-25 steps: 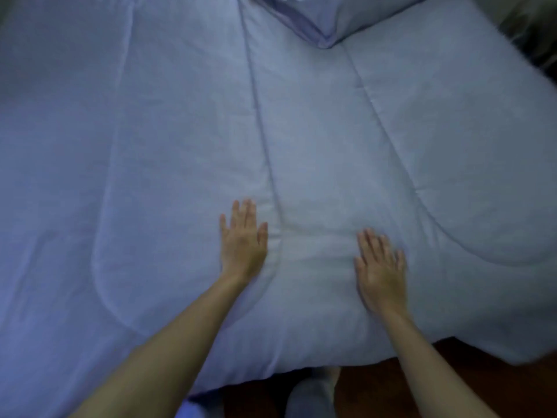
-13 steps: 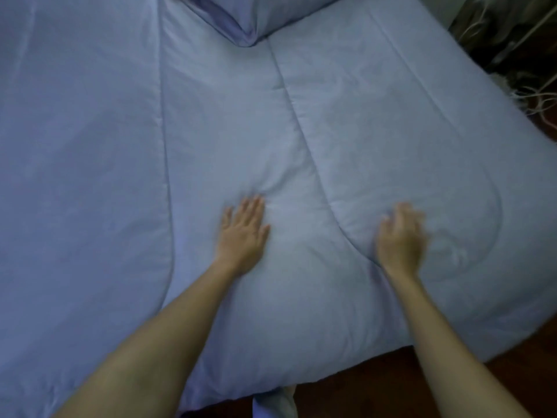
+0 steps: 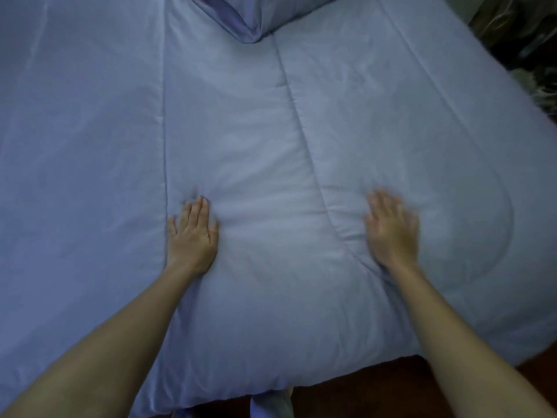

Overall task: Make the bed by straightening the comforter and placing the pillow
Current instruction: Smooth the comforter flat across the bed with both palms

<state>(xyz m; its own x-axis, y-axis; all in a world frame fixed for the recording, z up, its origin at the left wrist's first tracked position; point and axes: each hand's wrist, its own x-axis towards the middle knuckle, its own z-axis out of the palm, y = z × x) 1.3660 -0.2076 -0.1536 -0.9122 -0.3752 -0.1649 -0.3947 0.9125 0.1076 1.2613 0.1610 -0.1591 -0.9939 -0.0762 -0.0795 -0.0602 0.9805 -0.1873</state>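
Blue quilted comforter (image 3: 241, 146) being smoothed flat.
Left hand (image 3: 193, 236) and right hand (image 3: 391, 230) (blurred) press flat-fingered, grasping nothing, pushing out wrinkles.

Bare forearms, sleeveless, ringless hands (image 3: 193, 236)

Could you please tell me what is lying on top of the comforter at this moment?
Both hands rest flat on the comforter: left hand, right hand, blurred. A pillow corner lies at the far end. What lies beneath is covered.
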